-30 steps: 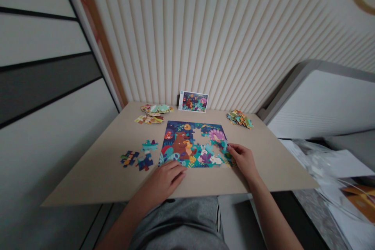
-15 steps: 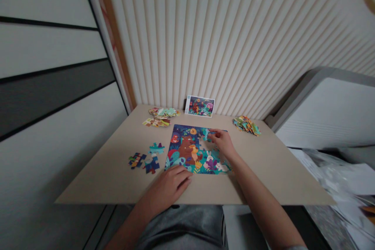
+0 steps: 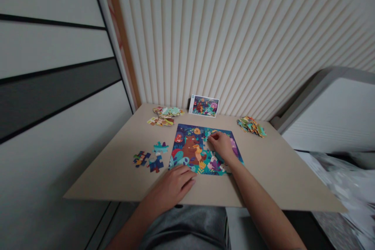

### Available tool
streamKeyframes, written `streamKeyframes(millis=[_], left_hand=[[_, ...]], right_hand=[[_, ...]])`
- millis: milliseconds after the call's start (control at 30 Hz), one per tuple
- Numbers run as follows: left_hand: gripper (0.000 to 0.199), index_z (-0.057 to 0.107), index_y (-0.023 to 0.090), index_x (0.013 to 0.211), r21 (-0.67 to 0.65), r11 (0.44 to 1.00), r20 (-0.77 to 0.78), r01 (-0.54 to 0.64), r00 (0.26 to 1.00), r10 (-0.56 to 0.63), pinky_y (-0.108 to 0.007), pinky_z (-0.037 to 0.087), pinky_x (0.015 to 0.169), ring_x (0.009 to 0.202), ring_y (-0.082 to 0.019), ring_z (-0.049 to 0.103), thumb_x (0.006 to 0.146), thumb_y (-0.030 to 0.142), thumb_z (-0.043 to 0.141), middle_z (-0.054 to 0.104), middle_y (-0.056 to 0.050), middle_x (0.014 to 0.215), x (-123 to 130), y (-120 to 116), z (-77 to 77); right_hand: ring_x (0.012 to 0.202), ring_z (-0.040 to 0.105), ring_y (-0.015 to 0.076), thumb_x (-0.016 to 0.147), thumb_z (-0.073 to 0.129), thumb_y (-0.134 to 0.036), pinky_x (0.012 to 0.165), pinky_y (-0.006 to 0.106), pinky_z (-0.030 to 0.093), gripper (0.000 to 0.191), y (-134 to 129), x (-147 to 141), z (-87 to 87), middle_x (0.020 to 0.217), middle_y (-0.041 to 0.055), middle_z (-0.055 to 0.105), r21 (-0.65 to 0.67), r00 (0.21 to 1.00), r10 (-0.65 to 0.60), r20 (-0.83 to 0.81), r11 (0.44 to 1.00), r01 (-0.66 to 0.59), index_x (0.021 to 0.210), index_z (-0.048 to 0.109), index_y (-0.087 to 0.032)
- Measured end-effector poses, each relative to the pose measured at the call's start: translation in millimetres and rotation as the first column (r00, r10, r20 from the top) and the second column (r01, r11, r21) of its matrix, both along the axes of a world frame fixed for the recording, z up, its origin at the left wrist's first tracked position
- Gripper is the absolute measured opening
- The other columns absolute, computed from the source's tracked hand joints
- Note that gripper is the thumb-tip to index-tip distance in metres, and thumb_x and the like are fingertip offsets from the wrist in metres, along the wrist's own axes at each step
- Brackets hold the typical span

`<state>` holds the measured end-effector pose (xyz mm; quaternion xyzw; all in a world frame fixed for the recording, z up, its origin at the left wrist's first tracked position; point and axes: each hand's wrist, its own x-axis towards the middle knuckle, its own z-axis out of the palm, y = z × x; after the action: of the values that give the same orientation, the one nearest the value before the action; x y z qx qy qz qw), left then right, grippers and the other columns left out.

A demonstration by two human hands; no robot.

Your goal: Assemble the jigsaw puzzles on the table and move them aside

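Observation:
A colourful jigsaw puzzle (image 3: 190, 149) lies on the table, mostly assembled, with a gap near its upper middle. Over that gap is my right hand (image 3: 222, 145), its fingers pinched together at the puzzle; whether a piece is between them is too small to tell. My left hand (image 3: 175, 184) rests at the puzzle's lower left edge, fingers apart and nothing in it. Left of the puzzle lie a teal piece cluster (image 3: 161, 147), a dark blue cluster (image 3: 156, 163) and a multicoloured cluster (image 3: 141, 158).
A picture card (image 3: 204, 106) stands at the back of the beige table (image 3: 117, 179). One pile of pieces (image 3: 168, 112) is at the back left, another (image 3: 251, 126) at the back right. Clear plastic (image 3: 336, 175) lies beyond the right edge.
The whole view has shifted slightly, moving the table to the right in the picture. My right hand has moved a little left over the puzzle. My left hand stays at the puzzle's lower edge.

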<state>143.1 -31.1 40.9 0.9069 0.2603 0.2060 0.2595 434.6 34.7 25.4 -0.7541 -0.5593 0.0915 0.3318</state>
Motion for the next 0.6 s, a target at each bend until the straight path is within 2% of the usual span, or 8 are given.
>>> streamKeyframes(millis=[267,600], left_hand=[[0.019,0.069,0.025,0.109,0.028,1.0,0.019,-0.003,1.0,0.002,-0.032,0.05,0.089,0.099,-0.019,0.063,0.103,0.027,0.051,0.068,-0.003,0.103,0.9,-0.2,-0.8],[0.019,0.068,0.025,0.113,0.012,1.0,0.01,-0.011,1.0,0.011,-0.034,0.05,0.094,0.103,-0.019,0.062,0.102,0.025,0.053,0.068,-0.004,0.107,0.8,0.2,-3.7]], right_hand=[[0.074,0.066,0.0182,0.085,0.063,-0.035,0.063,0.026,0.038,0.017,-1.6,-5.9,4.3,0.082,0.0042,0.075,-0.063,0.997,-0.005,0.083,0.998,0.01,0.084,0.072,-0.02],[0.077,0.067,0.0193,0.085,0.064,-0.036,0.065,0.026,0.039,0.018,-1.5,-4.9,4.3,0.084,0.0048,0.076,-0.069,0.993,-0.01,0.118,0.997,0.018,0.085,0.074,-0.021]])
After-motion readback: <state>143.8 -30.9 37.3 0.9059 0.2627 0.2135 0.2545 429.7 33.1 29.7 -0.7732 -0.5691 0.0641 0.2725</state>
